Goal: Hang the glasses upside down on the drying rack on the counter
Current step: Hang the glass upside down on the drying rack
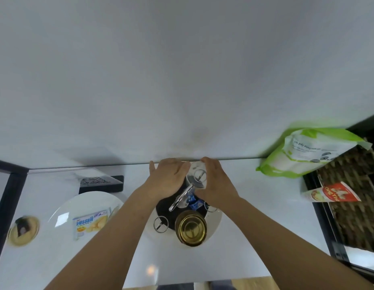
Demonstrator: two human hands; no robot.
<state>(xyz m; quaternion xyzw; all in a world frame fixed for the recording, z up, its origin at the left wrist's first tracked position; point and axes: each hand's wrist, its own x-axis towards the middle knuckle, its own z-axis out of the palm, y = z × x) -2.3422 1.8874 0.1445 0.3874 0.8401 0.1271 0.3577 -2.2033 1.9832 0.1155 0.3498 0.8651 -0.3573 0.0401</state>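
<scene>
Both forearms reach forward over the white bench [255,206] toward the drying rack [183,198], which stands on a round white base with a dark centre, near the wall at about the middle of the view. The right hand [216,181] wraps a clear glass [196,174] from the 3 o'clock side, its grip closed around the glass wall, and the glass sits upside down over one of the rack's far prongs, at 12 o'clock from the rack's centre. The left hand [168,176] lies just beside the glass at its 9 o'clock, palm down and fingers stretched flat; its fingertips meet the glass edge, but whether this grip presses on it or only rests there cannot be told.

An amber glass [191,230] already hangs upside down on the rack at 6 o'clock, its base facing the camera. A bare wire ring prong [161,224] stands free at about 8 o'clock.

Well apart at 9 o'clock from the rack, a white plate [62,210] carries a biscuit packet [90,222], and a small yellow dish [24,230] lies further left. At 2 o'clock, a green and white bag [313,152] leans against the wall.
</scene>
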